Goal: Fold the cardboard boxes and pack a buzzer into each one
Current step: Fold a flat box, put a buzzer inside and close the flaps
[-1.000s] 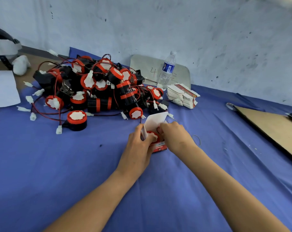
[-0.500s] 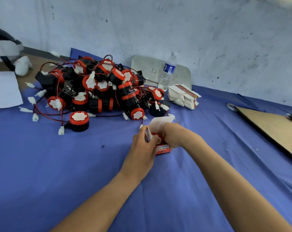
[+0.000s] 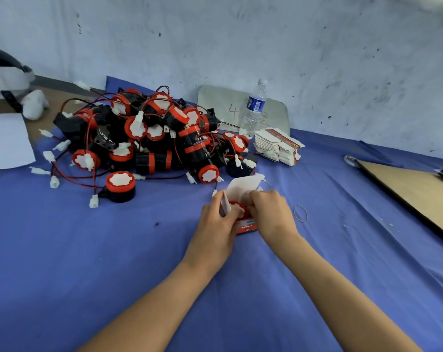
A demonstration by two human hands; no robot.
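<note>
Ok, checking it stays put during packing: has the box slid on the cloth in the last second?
No. The box still lies just left of the rubber band, as before.

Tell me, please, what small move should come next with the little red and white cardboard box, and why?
Probably the right hand should press the red-rimmed buzzer fully into the red and white cardboard box: the left hand grips the box, the buzzer shows in its open mouth, and the white flap stands unfolded.

Scuffed pale wall point(image 3: 291, 47), blue-clothed table point(image 3: 88, 262)
</note>
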